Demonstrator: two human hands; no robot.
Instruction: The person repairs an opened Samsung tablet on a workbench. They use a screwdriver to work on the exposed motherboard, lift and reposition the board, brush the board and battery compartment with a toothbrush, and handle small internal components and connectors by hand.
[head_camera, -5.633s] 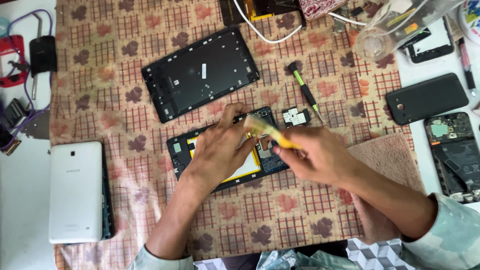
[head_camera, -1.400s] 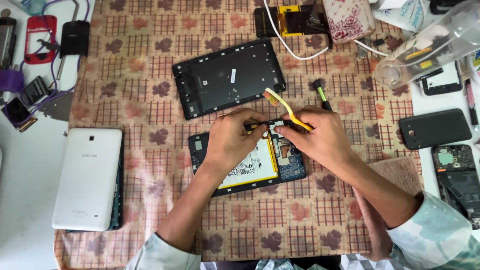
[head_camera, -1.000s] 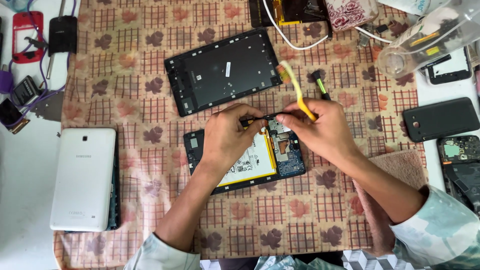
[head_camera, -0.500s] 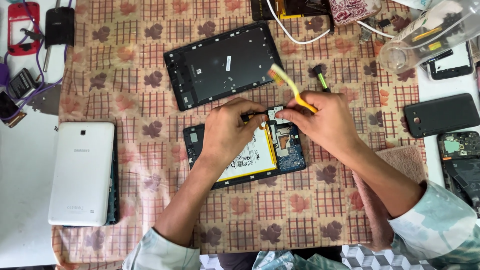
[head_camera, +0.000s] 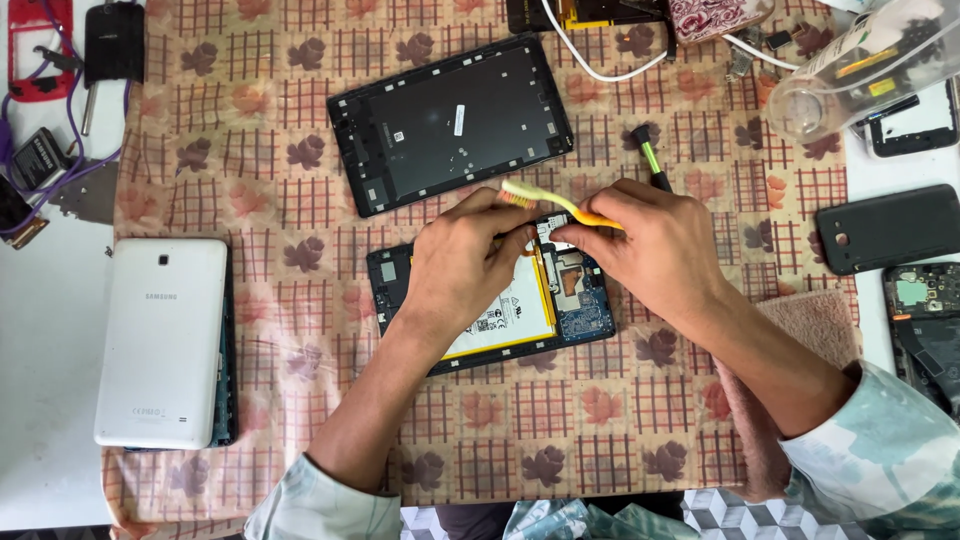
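Steadying the opened tablet (head_camera: 490, 305) at frame centre so it stays put on the bench cloth (head_camera: 300, 120), the left hand (head_camera: 465, 265) presses flat, fingers uncurled, while the right hand (head_camera: 650, 250) pinches a yellow toothbrush (head_camera: 555, 203) over its circuit board.

Ahead of me on the patterned cloth (head_camera: 300, 120) lies a black tablet back cover (head_camera: 450, 125), inside up. To my left a white tablet (head_camera: 160, 340) rests face down at the cloth's edge. A green-handled screwdriver (head_camera: 648, 158) lies beside the cover. On the white table (head_camera: 40, 400) to my right sit a black phone (head_camera: 890, 227) and an opened phone (head_camera: 925, 320); a clear plastic bottle (head_camera: 860, 60) lies farther off.
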